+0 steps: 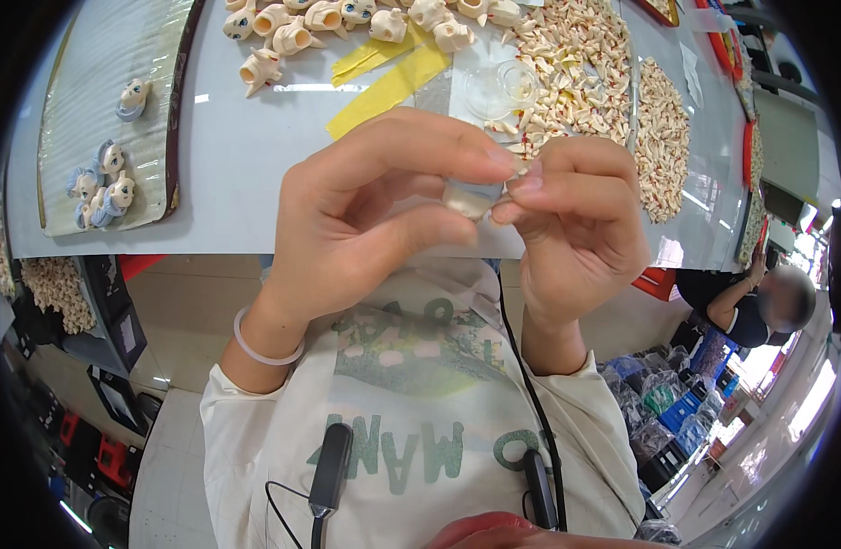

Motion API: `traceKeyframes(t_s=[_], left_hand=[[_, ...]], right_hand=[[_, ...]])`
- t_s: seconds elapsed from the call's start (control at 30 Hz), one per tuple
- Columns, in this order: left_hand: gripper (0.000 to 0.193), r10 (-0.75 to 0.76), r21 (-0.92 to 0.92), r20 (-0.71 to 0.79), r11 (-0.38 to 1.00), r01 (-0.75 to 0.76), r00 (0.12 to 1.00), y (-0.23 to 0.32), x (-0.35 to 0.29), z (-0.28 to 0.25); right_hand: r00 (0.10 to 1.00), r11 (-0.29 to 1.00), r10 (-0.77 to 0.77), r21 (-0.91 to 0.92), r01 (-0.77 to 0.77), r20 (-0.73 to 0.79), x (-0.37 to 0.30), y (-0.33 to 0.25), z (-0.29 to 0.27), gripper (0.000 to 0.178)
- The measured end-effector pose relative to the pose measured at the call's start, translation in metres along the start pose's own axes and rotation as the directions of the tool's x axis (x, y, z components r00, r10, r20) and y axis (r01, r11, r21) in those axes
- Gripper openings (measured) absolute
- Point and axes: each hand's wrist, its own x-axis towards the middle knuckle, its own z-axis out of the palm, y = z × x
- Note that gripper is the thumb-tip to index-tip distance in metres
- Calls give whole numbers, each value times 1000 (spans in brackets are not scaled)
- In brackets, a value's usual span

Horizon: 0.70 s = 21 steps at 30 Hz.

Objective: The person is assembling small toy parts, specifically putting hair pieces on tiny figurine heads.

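Note:
My left hand [356, 210] is closed around a small cream plastic piece [466, 203], perhaps a doll head like those on the table; the fingers hide most of it. Beside it, my right hand [581, 206] pinches thumb against fingertips at the piece's right edge. A tiny pale bit [521, 168] shows between the fingertips of both hands; its kind is too small to make out. Both hands are raised over the table's near edge.
Bare doll heads [292, 37] lie at the back beside yellow tape strips [384, 91]. Small cream pointed pieces [571, 55] are heaped behind my right hand, with another heap [660, 142] farther right. A tray [100, 64] at left holds blue-haired heads [118, 192]. Another person [754, 297] is at right.

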Motion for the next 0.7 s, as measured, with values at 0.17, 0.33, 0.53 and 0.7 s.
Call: traceKeyframes(t_s=[0.17,0.33,0.53,0.7], left_hand=[[37,42,151,67,987,-52,997,0,3,-3],[35,53,173,63,983,-63,997,-1,-1,-6],[33,60,13,47,998,-61,997,8,1,-4],[27,48,-266,24,963,-39,999,4,0,-9]], right_hand=[[995,986,-84,-143,90,51,0,-1,-5,27],[967,953,-230,-173,247,108,-2,1,-4,36],[958,939,-285,-190,286,35,-9,4,-13,35],[944,945,-266,-144,295,194,-19,6,-12,34]])
